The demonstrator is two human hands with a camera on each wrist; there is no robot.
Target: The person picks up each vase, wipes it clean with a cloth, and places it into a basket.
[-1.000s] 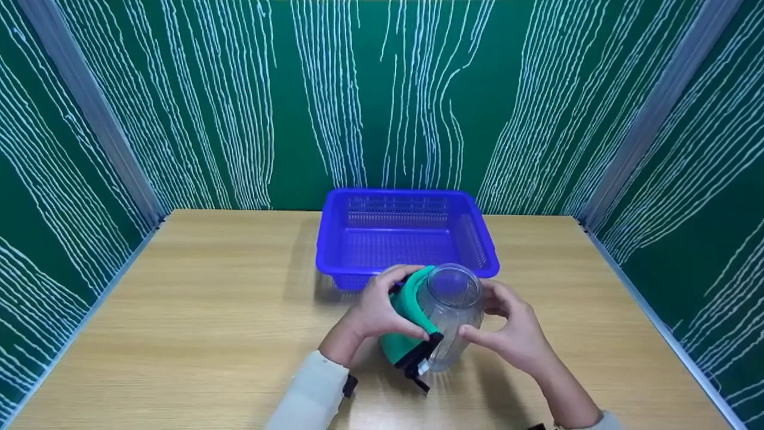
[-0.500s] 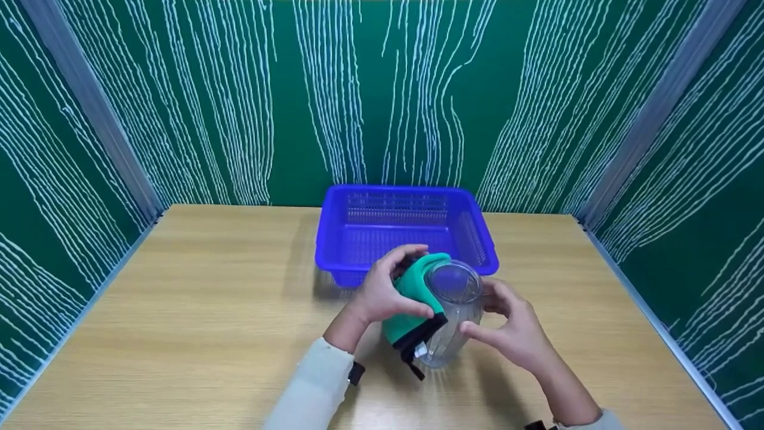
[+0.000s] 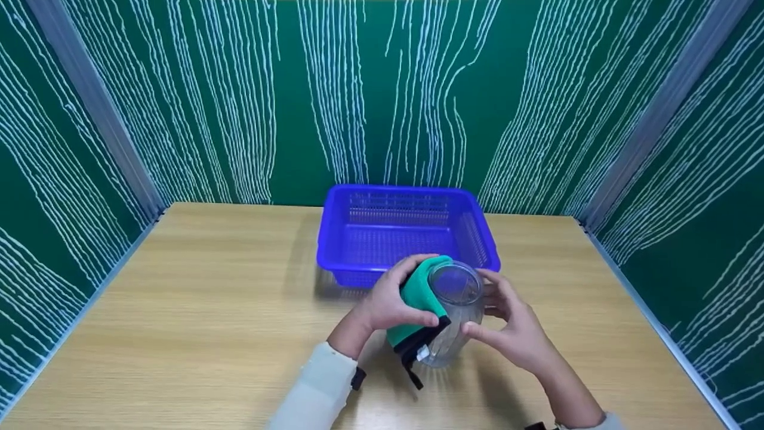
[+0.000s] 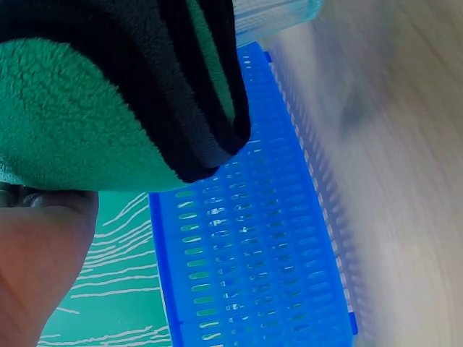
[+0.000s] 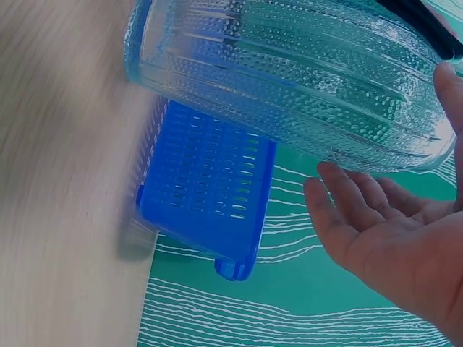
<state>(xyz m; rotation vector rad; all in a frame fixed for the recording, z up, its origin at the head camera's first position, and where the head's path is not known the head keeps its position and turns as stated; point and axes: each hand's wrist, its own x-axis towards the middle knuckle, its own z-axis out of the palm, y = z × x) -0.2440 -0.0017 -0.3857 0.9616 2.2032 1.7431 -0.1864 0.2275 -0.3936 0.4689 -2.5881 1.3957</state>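
Ribbed, dimpled clear glass makes up the jar [image 3: 456,313], which leans slightly above the table with its round mouth upward. My left hand [image 3: 385,304] grips a green towel [image 3: 419,295] with black and grey edging, thumb in front and fingers behind. The towel lies against the jar's left side, a small white tag near its lower corner. My right hand [image 3: 518,334] holds the jar from the right between thumb and fingers; in the right wrist view the fingers curve under the glass [image 5: 289,94]. In the left wrist view the towel [image 4: 72,123] hides most of the jar.
A blue plastic basket [image 3: 325,239] with slotted walls stands just behind the hands, near the back wall [image 3: 298,119]. Green panels with white wavy lines enclose the wooden table [image 3: 209,298] at the back and sides.
My left hand and the towel have shifted slightly up, then back down and a little right along the jar. The right hand stays nearly still around the glass.
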